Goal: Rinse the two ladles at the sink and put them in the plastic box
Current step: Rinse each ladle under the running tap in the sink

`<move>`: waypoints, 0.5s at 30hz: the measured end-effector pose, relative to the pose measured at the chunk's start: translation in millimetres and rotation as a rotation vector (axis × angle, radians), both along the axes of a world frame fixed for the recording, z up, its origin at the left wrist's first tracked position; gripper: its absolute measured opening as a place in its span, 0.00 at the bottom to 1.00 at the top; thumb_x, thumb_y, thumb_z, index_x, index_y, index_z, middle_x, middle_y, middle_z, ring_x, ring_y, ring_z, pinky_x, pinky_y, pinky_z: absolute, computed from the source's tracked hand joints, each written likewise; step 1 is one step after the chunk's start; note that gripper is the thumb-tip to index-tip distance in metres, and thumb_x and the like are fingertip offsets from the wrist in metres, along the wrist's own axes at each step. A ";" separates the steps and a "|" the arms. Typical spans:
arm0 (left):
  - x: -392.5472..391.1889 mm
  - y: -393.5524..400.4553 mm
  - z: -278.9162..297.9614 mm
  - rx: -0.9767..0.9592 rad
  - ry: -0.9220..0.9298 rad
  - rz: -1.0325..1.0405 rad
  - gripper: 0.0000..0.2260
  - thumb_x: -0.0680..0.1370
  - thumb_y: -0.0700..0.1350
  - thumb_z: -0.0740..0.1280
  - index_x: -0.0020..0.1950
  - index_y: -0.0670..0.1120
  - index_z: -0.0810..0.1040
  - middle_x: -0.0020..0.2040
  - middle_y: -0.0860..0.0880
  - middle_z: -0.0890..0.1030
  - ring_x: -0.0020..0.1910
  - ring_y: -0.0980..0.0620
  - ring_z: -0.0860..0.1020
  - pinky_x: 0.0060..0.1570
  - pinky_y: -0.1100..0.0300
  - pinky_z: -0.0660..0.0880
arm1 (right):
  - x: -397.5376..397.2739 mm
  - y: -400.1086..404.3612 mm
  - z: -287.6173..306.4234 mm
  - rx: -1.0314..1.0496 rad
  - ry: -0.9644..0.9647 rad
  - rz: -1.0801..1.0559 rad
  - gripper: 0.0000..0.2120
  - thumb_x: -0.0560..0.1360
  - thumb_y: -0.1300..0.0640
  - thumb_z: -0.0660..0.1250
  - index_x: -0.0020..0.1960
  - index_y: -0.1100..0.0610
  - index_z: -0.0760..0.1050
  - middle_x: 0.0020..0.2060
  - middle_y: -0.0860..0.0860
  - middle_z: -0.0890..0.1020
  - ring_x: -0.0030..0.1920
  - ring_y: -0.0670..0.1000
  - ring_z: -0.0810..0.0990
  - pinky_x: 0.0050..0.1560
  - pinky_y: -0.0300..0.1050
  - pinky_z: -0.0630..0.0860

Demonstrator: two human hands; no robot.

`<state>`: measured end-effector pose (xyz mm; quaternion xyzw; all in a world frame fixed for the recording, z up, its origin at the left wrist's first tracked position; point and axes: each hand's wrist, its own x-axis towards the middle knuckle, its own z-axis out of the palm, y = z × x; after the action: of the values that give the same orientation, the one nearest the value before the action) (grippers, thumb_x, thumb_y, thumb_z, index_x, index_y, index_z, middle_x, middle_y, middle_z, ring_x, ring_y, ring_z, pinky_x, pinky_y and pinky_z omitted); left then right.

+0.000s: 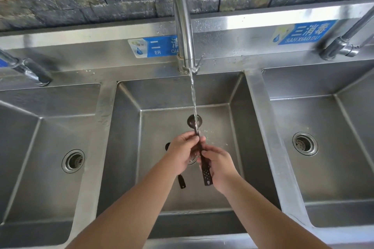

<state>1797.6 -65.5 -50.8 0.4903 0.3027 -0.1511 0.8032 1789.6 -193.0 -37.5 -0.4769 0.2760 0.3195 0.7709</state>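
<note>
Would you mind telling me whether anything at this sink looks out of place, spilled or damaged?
Nothing stands out. Both hands, left hand and right hand, hold one ladle under the running tap in the middle basin; the second ladle lies on the basin floor, mostly hidden beneath the left hand.

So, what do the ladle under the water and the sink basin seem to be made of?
The ladle looks like dark, matte plastic: it is almost black, gives no bright reflections, and its flat handle has small moulded holes. This is only a guess. The middle sink basin looks like brushed stainless steel: grey, with soft streaky reflections and folded seams.
</note>
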 end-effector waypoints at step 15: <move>81.7 33.9 72.3 0.044 -0.176 0.071 0.11 0.80 0.34 0.59 0.50 0.46 0.79 0.40 0.48 0.86 0.34 0.53 0.83 0.25 0.63 0.74 | 91.2 38.2 39.1 0.255 -0.143 0.045 0.14 0.76 0.72 0.60 0.59 0.66 0.78 0.32 0.54 0.83 0.29 0.48 0.80 0.30 0.38 0.76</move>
<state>1879.2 -31.6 21.5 0.5083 0.2513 -0.0722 0.8205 1880.8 -154.8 1.6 -0.4027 0.1665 0.3344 0.8356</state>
